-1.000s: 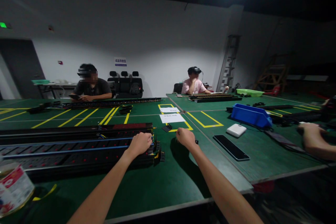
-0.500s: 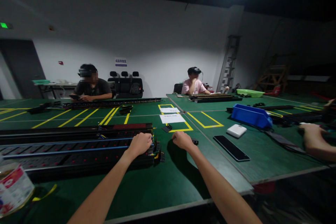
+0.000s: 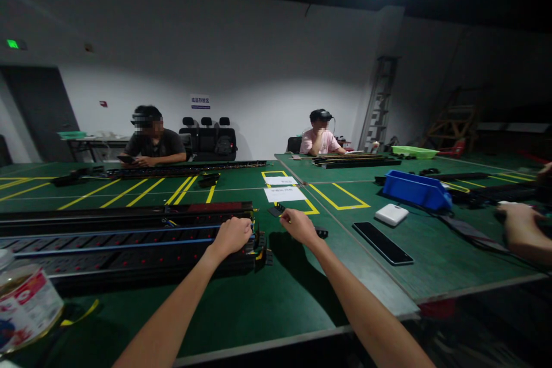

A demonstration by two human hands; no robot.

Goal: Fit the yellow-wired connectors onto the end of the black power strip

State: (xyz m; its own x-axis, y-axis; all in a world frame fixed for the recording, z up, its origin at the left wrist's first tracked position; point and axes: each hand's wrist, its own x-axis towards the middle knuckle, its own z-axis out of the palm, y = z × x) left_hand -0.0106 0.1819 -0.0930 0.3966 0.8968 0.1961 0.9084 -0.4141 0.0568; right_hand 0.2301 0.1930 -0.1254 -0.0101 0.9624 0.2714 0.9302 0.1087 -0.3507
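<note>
Long black strips with rows of red dots and blue edge lines lie along the left of the green table. My left hand rests on their right end, its fingers curled downward around the edge. Loose wires and small black end pieces stick out beside it. My right hand hovers over the table with fingers pinched together; whatever they hold is hidden. Just beyond its fingertips lies a small black bracket. Another small black part sits behind the right wrist, partly covered by it.
To the right are a phone, a white box and a blue bin. Paper labels lie ahead. A printed tub stands at near left. A co-worker's arm reaches in at right; two people sit across the table.
My right hand has shifted slightly forward, closer to the small black bracket. The left hand stays on the strip end. The whole view has turned a little.
</note>
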